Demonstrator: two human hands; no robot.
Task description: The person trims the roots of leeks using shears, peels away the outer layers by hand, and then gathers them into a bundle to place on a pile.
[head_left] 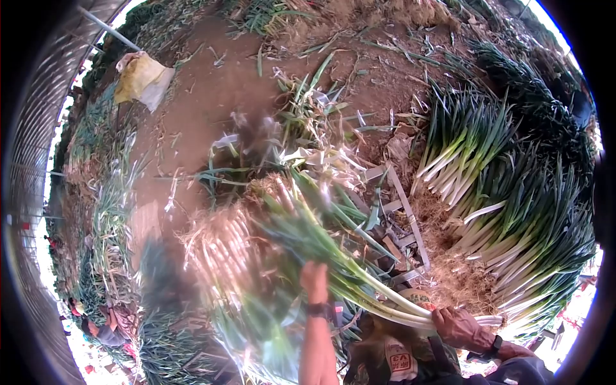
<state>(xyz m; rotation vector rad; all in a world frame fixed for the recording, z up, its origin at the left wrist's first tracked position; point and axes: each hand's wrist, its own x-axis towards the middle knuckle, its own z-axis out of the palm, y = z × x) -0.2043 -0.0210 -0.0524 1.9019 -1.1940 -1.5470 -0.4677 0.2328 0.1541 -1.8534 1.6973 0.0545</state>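
Note:
My right hand (457, 327) is closed around the white stems of a few long green onions (385, 296). Their stalks bend up and to the left, and the leafy ends are blurred. My left hand (314, 280), a dark band on its wrist, is beside the green leaves at bottom centre. Its fingers are hidden and smeared, so whether it grips the leaves cannot be made out. Left of it lies a blurred pile of green onions (224, 250) with pale stems. Peeled leaves and husks (324, 160) are heaped just beyond.
Bundled green onions (513, 237) lie in rows at the right, root ends toward me. A frame of pale slats (409, 215) stands near centre. Brown soil (205, 96) stretches behind. A yellowish sack (144, 80) hangs at a pole. Another person (108, 330) is at far lower left.

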